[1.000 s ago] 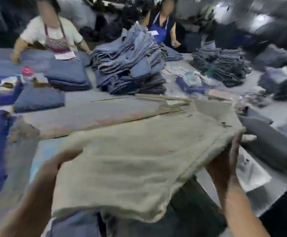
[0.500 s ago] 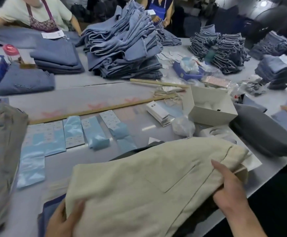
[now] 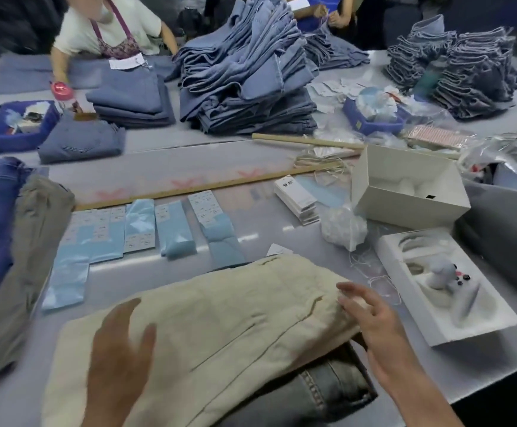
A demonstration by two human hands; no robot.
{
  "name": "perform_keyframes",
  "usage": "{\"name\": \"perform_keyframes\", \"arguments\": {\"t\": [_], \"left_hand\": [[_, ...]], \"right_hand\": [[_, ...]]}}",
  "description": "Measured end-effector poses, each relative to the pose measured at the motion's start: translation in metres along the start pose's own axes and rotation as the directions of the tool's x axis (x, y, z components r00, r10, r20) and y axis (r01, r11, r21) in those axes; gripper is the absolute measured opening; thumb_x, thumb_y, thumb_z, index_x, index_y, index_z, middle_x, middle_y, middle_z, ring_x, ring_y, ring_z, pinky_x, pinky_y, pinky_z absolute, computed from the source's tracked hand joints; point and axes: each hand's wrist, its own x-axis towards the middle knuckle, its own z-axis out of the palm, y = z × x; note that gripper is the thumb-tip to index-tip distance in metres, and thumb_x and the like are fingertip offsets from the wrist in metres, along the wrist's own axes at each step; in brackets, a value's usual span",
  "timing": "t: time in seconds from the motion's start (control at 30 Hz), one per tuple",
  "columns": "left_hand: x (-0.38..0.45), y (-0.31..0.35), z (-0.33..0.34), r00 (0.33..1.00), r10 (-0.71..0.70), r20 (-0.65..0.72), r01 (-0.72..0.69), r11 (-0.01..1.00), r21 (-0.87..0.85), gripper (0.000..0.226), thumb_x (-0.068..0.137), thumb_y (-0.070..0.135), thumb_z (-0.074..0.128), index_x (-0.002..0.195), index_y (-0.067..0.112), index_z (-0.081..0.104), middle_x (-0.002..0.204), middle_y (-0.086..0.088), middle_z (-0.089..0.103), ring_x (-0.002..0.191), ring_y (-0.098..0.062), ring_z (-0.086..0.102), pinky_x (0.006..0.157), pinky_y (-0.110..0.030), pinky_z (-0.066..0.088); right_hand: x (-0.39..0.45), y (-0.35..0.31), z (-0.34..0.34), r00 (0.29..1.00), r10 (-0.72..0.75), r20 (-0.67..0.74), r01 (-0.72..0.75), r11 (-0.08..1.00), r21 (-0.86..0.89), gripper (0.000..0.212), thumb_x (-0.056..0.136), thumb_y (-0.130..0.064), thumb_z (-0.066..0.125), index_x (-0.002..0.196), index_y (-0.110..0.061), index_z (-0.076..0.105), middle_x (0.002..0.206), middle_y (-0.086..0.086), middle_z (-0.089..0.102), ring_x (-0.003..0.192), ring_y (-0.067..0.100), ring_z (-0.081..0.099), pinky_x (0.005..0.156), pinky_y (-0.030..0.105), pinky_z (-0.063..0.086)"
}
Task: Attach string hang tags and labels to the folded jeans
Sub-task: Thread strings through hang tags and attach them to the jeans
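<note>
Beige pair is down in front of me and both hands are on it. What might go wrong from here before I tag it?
1. The beige jeans lie on a grey pair near the table edge; pushing with the left hand may shift both.
2. The right hand is close to loose strings; it could snag them and tug the white tray.
3. The label sheets lie just beyond the jeans; sliding them forward could scatter these.

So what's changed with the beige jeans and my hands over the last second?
The beige jeans came down from held-up to lying flat on the pile at the table's near edge. Both hands let go: the left hand now rests open on top, the right hand hovers open at the edge. The label sheets stayed put.
</note>
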Motion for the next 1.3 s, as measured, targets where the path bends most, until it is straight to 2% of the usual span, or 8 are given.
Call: {"name": "perform_keyframes", "arguments": {"t": [0.13,0.3,0.43,0.63,0.83,0.97,1.07,1.3], "left_hand": [[-0.030,0.146,0.076,0.794,0.369,0.483,-0.480,0.868,0.128,0.065,0.099,0.064,0.039,0.155,0.032,0.034,0.169,-0.002,0.015,0.155,-0.026,0.010,0.123,-0.055,0.005],[-0.060,0.194,0.094,0.661,0.328,0.675,-0.513,0.854,0.087,0.084,0.087,0.078,0.008,0.160,0.037,0.003,0.170,-0.008,-0.010,0.155,-0.021,-0.017,0.120,-0.057,-0.018],[-0.070,0.166,0.066,0.599,0.462,0.654,-0.547,0.833,-0.087,0.097,0.079,0.094,0.017,0.152,0.047,-0.025,0.165,0.016,-0.021,0.153,-0.006,-0.019,0.124,-0.039,-0.012],[-0.095,0.185,0.067,0.589,0.552,0.590,-0.729,0.678,0.094,0.059,0.074,0.066,0.061,0.111,0.024,0.079,0.126,-0.007,0.071,0.112,-0.031,0.071,0.100,-0.059,0.045],[-0.066,0.181,0.056,0.691,0.530,0.492,-0.572,0.817,-0.078,0.068,0.082,0.087,0.020,0.133,0.045,0.037,0.125,0.015,0.049,0.114,-0.017,0.050,0.094,-0.041,0.041],[-0.046,0.186,0.045,0.635,0.541,0.551,-0.385,0.840,-0.381,0.050,0.076,0.077,0.048,0.117,0.049,0.041,0.092,0.017,0.049,0.082,-0.006,0.052,0.072,-0.033,0.047],[-0.032,0.169,0.043,0.620,0.555,0.555,-0.179,0.788,-0.589,0.034,0.079,0.059,0.062,0.110,0.047,0.054,0.068,0.015,0.052,0.059,-0.003,0.043,0.060,-0.028,0.043],[-0.055,0.163,0.036,0.571,0.803,0.172,-0.748,0.595,-0.295,0.027,0.087,0.055,0.061,0.104,0.035,0.056,0.079,0.011,0.053,0.065,-0.008,0.051,0.043,-0.025,0.043]], "right_hand": [[0.002,-0.007,-0.009,0.994,-0.021,0.104,0.041,0.979,-0.199,0.016,0.095,-0.019,0.067,0.092,-0.031,0.078,0.100,0.000,0.075,0.093,0.017,0.069,0.074,0.031,0.056],[-0.017,-0.010,-0.016,0.996,-0.059,0.068,0.068,0.988,-0.141,0.022,0.094,-0.008,0.067,0.095,-0.026,0.079,0.103,-0.004,0.076,0.105,0.019,0.069,0.089,0.039,0.056],[-0.039,-0.010,-0.012,0.990,-0.031,0.139,0.018,0.995,0.095,0.024,0.083,-0.018,0.077,0.107,-0.020,0.075,0.111,0.007,0.074,0.104,0.021,0.070,0.083,0.036,0.055],[-0.036,0.014,-0.014,0.986,0.079,-0.144,-0.088,0.994,-0.060,0.034,0.094,0.007,0.056,0.103,-0.021,0.073,0.112,0.007,0.074,0.100,0.023,0.072,0.084,0.040,0.057],[-0.042,-0.006,-0.010,0.996,-0.092,-0.022,0.093,0.994,0.065,0.031,0.093,-0.002,0.063,0.113,-0.024,0.073,0.117,0.002,0.073,0.110,0.024,0.070,0.083,0.038,0.060],[-0.045,-0.019,0.004,0.985,-0.149,0.084,0.126,0.964,0.234,0.030,0.090,-0.004,0.064,0.117,-0.016,0.070,0.118,0.010,0.071,0.107,0.028,0.071,0.076,0.031,0.060],[-0.047,-0.023,-0.002,0.986,-0.135,0.098,0.123,0.985,0.122,0.030,0.092,-0.001,0.063,0.112,-0.021,0.073,0.115,0.009,0.072,0.104,0.024,0.071,0.075,0.028,0.059],[-0.053,-0.026,-0.006,0.878,-0.462,-0.128,0.281,0.713,-0.643,0.013,0.090,-0.048,0.061,0.091,-0.041,0.073,0.097,-0.016,0.066,0.087,0.005,0.065,0.072,0.015,0.052]]}}
